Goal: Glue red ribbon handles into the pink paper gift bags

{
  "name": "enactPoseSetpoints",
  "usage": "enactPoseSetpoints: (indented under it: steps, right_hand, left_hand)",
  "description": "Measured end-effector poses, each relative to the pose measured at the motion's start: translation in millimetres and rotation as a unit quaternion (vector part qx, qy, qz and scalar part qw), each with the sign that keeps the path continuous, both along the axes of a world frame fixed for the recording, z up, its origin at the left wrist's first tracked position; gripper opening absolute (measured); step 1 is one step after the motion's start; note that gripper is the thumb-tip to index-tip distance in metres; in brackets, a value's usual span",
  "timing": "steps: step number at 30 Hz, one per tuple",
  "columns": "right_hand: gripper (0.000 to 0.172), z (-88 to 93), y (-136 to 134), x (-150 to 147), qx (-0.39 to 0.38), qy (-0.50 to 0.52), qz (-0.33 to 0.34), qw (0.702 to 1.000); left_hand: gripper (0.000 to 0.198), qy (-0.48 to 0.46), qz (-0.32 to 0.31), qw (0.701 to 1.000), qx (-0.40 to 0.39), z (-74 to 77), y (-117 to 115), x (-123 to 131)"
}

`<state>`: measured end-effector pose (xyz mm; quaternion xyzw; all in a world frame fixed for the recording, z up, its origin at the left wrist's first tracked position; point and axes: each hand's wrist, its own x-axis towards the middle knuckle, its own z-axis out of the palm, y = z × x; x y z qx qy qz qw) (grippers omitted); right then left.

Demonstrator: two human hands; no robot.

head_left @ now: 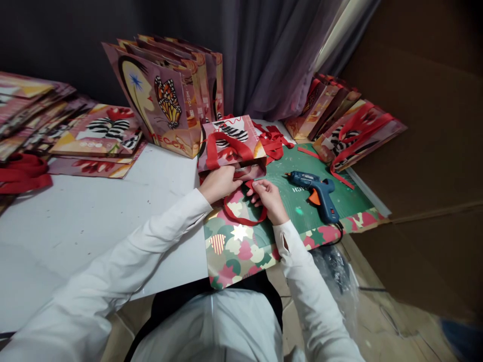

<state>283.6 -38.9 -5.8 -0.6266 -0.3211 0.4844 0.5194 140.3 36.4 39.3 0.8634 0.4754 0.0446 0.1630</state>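
A printed paper gift bag (231, 141) lies on its side in front of me, its opening toward me and a red ribbon handle looped over its upper face. At its near edge my left hand (219, 183) is closed, gripping the bag's rim. My right hand (267, 197), just to the right, pinches the end of a red ribbon (245, 220) between thumb and fingers. That ribbon hangs in a loop below both hands. To the right, a blue hot glue gun (316, 190) with an orange trigger rests on a green board (279, 173), nozzle pointing left.
Upright gift bags (169, 100) stand at the back, and more bags with ribbons (354, 130) lean at the right. Flat bags (103, 130) are stacked at left beside a red ribbon bundle (23, 173). Loose ribbons (272, 143) lie behind the bag. A cardboard sheet (422, 151) bounds the right.
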Motion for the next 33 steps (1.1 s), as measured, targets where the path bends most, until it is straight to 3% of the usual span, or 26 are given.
enactPoseSetpoints:
  steps: [14,33]
  right_hand:
    - [0.024,-2.6,-3.3,0.8,0.042,0.01,0.015,0.999]
    - [0.031,-7.6,-3.7,3.5,0.052,0.015,0.024,0.998]
  left_hand:
    - [0.041,-0.014,-0.001,1.0,-0.003,5.3,-2.1,-0.1]
    - [0.042,-0.027,-0.001,1.0,0.002,0.3,0.2,-0.3]
